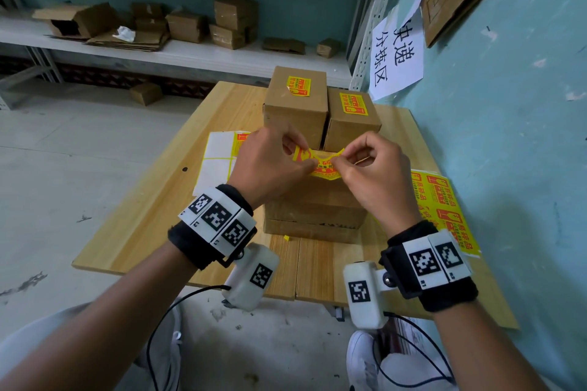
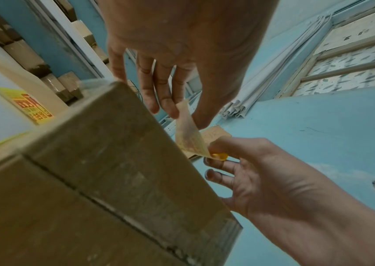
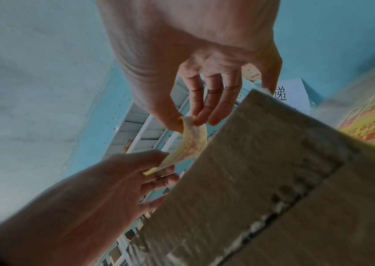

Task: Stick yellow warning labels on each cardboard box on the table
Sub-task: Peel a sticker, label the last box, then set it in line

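Yellow label (image 3: 187,145) pinched between both hands' fingers (image 3: 201,115), seemingly just above cardboard box (image 3: 261,171)

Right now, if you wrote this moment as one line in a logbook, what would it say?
left hand pinches yellow label | right hand pinches its other end | held over near box | two far boxes already labelled

A parcel sorting or stockroom corner: white metal shelving (image 1: 190,51) at ten to twelve o'clock holds plain cardboard cartons (image 1: 235,22) and flattened card, a handwritten paper sign (image 1: 397,54) hangs on the blue wall (image 1: 508,105) at one o'clock, bare concrete floor (image 1: 63,168) at nine
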Available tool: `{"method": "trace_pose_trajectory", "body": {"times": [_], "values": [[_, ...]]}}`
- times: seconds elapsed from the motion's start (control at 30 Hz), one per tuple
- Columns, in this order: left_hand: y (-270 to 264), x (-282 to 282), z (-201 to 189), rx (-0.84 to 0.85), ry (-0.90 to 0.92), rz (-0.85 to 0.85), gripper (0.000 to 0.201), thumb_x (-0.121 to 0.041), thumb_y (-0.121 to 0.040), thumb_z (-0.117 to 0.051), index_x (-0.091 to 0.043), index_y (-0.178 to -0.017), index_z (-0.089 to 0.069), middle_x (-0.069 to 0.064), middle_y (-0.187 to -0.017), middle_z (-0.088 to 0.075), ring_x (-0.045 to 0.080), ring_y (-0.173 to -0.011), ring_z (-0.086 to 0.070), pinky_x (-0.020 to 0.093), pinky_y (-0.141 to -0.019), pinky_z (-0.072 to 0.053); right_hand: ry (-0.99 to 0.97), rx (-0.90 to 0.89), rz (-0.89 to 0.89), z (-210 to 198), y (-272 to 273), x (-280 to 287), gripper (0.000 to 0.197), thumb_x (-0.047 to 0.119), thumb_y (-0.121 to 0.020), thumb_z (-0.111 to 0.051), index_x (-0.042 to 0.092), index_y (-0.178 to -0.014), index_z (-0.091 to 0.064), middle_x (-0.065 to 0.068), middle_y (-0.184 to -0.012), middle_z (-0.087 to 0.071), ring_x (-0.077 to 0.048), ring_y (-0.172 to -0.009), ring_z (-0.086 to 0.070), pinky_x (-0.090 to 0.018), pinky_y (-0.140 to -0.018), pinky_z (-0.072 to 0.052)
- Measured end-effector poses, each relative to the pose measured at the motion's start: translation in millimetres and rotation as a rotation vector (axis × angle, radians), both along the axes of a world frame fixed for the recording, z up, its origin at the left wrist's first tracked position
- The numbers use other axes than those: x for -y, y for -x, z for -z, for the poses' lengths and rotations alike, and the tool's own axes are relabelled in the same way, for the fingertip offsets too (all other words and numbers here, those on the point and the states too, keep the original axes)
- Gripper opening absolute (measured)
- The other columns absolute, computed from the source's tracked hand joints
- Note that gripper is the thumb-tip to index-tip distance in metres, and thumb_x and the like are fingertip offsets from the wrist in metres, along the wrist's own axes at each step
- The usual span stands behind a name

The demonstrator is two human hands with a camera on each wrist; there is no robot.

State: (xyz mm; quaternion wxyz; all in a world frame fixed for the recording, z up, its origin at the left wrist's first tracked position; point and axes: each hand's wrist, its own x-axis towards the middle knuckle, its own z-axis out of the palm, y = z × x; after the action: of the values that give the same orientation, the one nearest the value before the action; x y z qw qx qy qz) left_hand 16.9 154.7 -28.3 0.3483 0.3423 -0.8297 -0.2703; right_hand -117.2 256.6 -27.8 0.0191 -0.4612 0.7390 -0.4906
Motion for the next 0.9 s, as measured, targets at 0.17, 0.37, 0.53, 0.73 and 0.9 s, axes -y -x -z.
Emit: {"method": "trace_pose_trajectory", "body": {"times": [0.17, 0.37, 0.53, 0.73, 0.9], "values": [[0.8, -3.5, 1.9, 0.003, 0.001, 0.001, 0.025, -0.031, -0.073, -0.081, -0.027, -0.086, -0.06, -0.008, -0.085, -0.062, 0.008, -0.08, -0.057, 0.012, -0.062, -0.038, 0.011, 0.004, -0.001, 3.1, 0.5, 2.5, 0.012, 0.015, -0.078, -0.076, 0.019, -0.079, -0.065, 0.008, -0.076, -0.065, -0.006, -0.071, -0.062, -0.014, -0.057, -0.047], [1.4, -4.5, 5.8, 0.001, -0.02, -0.002, 0.024, -0.03, -0.074, -0.08, -0.026, -0.087, -0.061, -0.01, -0.084, -0.059, 0.004, -0.077, -0.054, 0.005, -0.057, -0.036, 0.032, 0.025, -0.003, 8.4, -1.9, 2.9, 0.012, 0.014, -0.078, -0.076, 0.019, -0.078, -0.065, 0.007, -0.075, -0.066, -0.008, -0.071, -0.063, -0.012, -0.056, -0.046], [2.8, -2.3, 8.8, -0.031, -0.039, 0.011, 0.017, -0.03, -0.079, -0.076, -0.023, -0.091, -0.066, -0.01, -0.083, -0.061, 0.0, -0.074, -0.054, 0.005, -0.058, -0.038, 0.032, 0.018, 0.003, 8.2, -1.2, 3.2, 0.011, 0.014, -0.079, -0.076, 0.018, -0.079, -0.065, 0.006, -0.076, -0.066, -0.009, -0.071, -0.064, -0.013, -0.055, -0.046], [3.6, -3.2, 7.6, -0.058, -0.059, 0.013, 0.007, -0.023, -0.087, -0.065, -0.021, -0.093, -0.068, -0.008, -0.088, -0.065, 0.001, -0.077, -0.056, 0.006, -0.061, -0.039, 0.029, 0.013, 0.01, 8.0, -2.6, 3.2, 0.011, 0.014, -0.079, -0.076, 0.018, -0.079, -0.065, 0.006, -0.075, -0.066, -0.007, -0.068, -0.062, -0.008, -0.054, -0.043], [3.4, -3.5, 8.3, -0.031, -0.073, 0.03, 0.006, -0.023, -0.087, -0.065, -0.023, -0.092, -0.067, -0.009, -0.086, -0.062, 0.001, -0.076, -0.055, 0.005, -0.059, -0.038, 0.021, 0.017, 0.007, 8.5, -2.6, 3.6, 0.012, 0.013, -0.078, -0.075, 0.018, -0.078, -0.065, 0.006, -0.074, -0.066, -0.006, -0.066, -0.061, -0.008, -0.053, -0.043]]}}
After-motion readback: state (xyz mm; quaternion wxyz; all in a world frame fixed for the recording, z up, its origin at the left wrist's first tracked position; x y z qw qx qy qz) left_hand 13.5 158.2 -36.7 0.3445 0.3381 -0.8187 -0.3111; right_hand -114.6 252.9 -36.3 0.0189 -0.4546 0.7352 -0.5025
